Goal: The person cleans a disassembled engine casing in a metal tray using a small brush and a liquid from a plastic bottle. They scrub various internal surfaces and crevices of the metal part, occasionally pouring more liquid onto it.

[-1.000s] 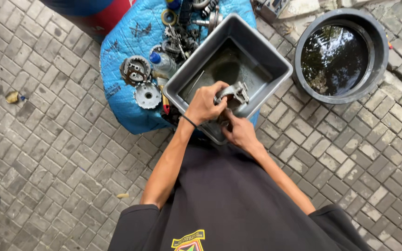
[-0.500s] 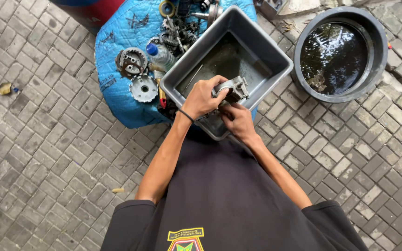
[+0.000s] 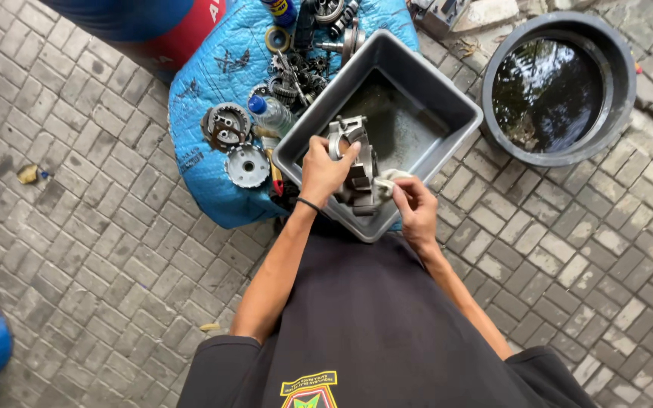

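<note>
in the head view, the left hand (image 3: 325, 170) was closed around a grey metal engine part (image 3: 353, 162), holding it over the near edge of the grey plastic tub (image 3: 447, 106). the right hand (image 3: 416, 205) was pinched shut on a pale rag (image 3: 387, 181) pressed against the part's right side. the tub sat on the blue tarp (image 3: 213, 91), at its right edge, over the paved ground (image 3: 77, 249). to do the wiping well, it seemed best to keep the part gripped firmly above the tub so any dirty liquid dripped into it, and to turn the part with the left hand so the rag reached each recess.

a small bottle with a blue cap (image 3: 270, 112) lay just beside the tub's left wall, and a blue and yellow spray can (image 3: 281, 10) stood at the tarp's far edge; its print was too small to tell. round metal discs (image 3: 237, 145) lay near the tarp's left edge. a patch in yellow and red (image 3: 309, 389) showed on the person's dark shirt. a black basin of dark water (image 3: 561, 87) stood well apart to the right.
</note>
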